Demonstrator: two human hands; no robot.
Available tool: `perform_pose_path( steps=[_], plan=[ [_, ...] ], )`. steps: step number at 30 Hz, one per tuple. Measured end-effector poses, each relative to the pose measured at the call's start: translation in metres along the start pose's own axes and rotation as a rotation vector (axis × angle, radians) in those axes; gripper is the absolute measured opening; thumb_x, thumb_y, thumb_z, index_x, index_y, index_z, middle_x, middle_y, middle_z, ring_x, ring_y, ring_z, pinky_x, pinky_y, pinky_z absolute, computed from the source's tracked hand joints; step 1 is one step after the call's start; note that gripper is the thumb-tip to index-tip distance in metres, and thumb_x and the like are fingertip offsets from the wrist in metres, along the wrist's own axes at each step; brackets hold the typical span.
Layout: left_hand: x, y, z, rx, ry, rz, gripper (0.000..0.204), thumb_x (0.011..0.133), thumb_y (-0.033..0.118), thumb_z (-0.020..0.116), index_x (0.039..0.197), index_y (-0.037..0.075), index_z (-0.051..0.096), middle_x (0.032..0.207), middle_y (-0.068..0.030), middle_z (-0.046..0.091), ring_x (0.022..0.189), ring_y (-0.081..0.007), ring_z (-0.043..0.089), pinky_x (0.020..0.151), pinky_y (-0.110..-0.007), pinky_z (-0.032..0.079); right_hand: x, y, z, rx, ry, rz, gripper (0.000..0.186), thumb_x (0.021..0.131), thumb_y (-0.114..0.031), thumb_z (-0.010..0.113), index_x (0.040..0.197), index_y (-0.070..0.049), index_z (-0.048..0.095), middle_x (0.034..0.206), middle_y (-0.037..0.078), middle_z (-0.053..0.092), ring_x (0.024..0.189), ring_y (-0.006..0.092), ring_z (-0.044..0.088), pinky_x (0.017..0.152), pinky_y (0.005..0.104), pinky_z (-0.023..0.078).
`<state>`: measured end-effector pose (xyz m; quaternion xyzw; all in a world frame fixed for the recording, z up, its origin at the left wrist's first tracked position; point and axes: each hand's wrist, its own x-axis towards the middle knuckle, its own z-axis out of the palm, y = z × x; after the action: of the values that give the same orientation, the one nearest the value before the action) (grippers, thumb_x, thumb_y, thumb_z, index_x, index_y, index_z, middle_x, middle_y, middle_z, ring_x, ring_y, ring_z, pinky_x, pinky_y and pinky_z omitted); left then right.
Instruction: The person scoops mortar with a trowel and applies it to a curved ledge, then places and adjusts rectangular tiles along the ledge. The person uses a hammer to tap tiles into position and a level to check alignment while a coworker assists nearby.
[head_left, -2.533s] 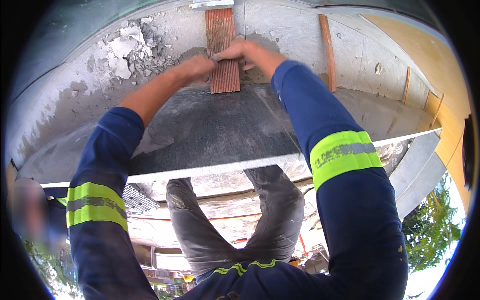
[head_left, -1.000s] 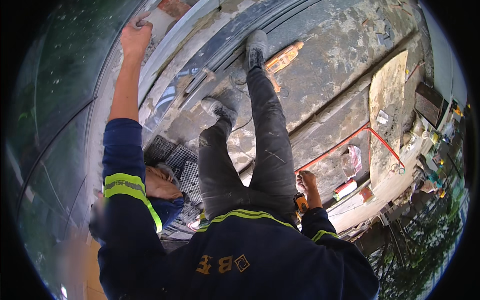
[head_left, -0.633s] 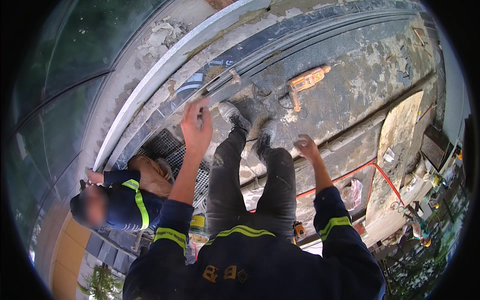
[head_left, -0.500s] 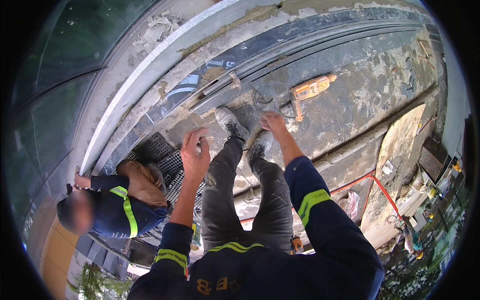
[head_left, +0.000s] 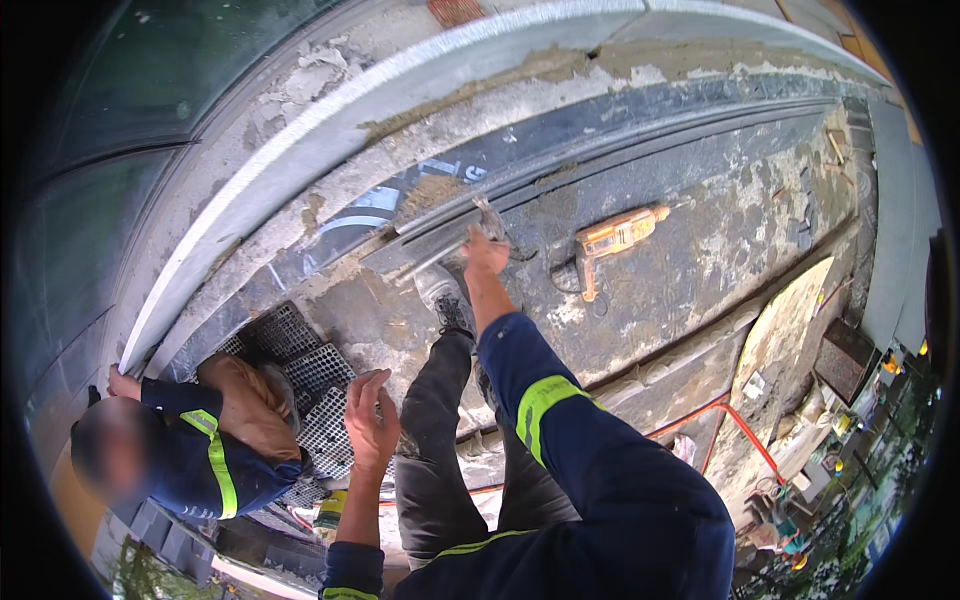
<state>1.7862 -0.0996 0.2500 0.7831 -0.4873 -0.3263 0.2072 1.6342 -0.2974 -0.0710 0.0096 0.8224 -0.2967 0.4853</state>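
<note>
Out in front of me, my right hand (head_left: 486, 256) is closed at a grey, dusty hammer (head_left: 489, 214), just behind its head; my fingers hide part of the tool. This is beside the long metal rails (head_left: 560, 165) on the floor. My left hand (head_left: 371, 424) hangs in the air over my left leg, fingers loosely curled and apart, holding nothing. Below and left of it lie black plastic grid panels (head_left: 325, 372). An orange power drill (head_left: 615, 235) lies to the right of my right hand, its bit pointing right and its cord looped beside it.
A co-worker in a dark jacket (head_left: 178, 460) crouches at left, one hand at the end of a long pale stone slab (head_left: 260, 185). The slab curves across the far side by the glass. A mortar-stained board (head_left: 785, 330), an orange-red hose (head_left: 745, 432) and a dark box (head_left: 843, 360) lie at right.
My right hand has reached forward and left from near my right foot to the hammer and closed on it. My left hand has come down and back, still empty. The view has shifted.
</note>
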Motion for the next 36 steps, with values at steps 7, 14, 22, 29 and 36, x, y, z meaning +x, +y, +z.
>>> perform_pose_path(
  steps=[7,14,22,29,36],
  plan=[
    [0.041,0.07,-0.024,0.356,-0.305,0.07,0.072,0.091,0.037,0.079,0.153,0.013,0.053,0.153,-0.0177,0.053,0.15,-0.0434,0.042,0.123,-0.062,0.033,-0.136,-0.106,-0.17,0.055,-0.247,-0.151,0.054,0.086,-0.006,0.084,0.132,0.0,0.056,0.107,0.011,0.068,0.08,0.0185,0.068,0.069,0.0362,0.068],
    [0.041,0.113,-0.05,0.298,-0.542,0.177,0.062,0.089,0.043,0.079,0.142,0.013,0.062,0.121,-0.0144,0.072,0.128,-0.0334,0.063,0.116,-0.053,0.043,-0.289,-0.22,-0.252,0.168,-0.561,-0.206,0.03,0.097,-0.008,0.076,0.123,-0.014,0.063,0.103,0.002,0.07,0.085,0.0149,0.069,0.068,0.0291,0.06],
    [0.067,0.251,-0.074,-0.02,-0.494,0.447,0.046,0.091,0.04,0.076,0.122,0.007,0.071,0.099,-0.0166,0.074,0.095,-0.0374,0.072,0.093,-0.05,0.054,-0.39,-0.329,-0.248,0.195,-0.984,-0.218,0.01,0.11,-0.023,0.064,0.118,-0.016,0.064,0.084,0.0,0.057,0.076,0.0167,0.058,0.083,0.0454,0.053],
    [0.19,0.306,-0.111,-0.427,-0.297,0.591,0.05,0.102,0.044,0.07,0.132,0.005,0.067,0.117,-0.0225,0.076,0.115,-0.0396,0.072,0.106,-0.05,0.054,-0.337,-0.549,-0.227,-0.52,-0.611,-0.573,0.032,0.107,-0.025,0.072,0.082,-0.013,0.056,0.058,-0.005,0.05,0.043,0.0063,0.041,0.04,0.028,0.031],
    [0.388,0.262,-0.095,-0.096,-0.013,-0.042,0.04,0.095,0.027,0.077,0.126,0.003,0.069,0.112,-0.0244,0.077,0.106,-0.0432,0.075,0.096,-0.051,0.061,-0.229,-0.732,-0.11,-1.613,-0.698,-1.451,0.036,0.092,-0.038,0.081,0.097,-0.003,0.073,0.076,0.018,0.071,0.078,0.0393,0.072,0.075,0.0488,0.054]
  ],
)
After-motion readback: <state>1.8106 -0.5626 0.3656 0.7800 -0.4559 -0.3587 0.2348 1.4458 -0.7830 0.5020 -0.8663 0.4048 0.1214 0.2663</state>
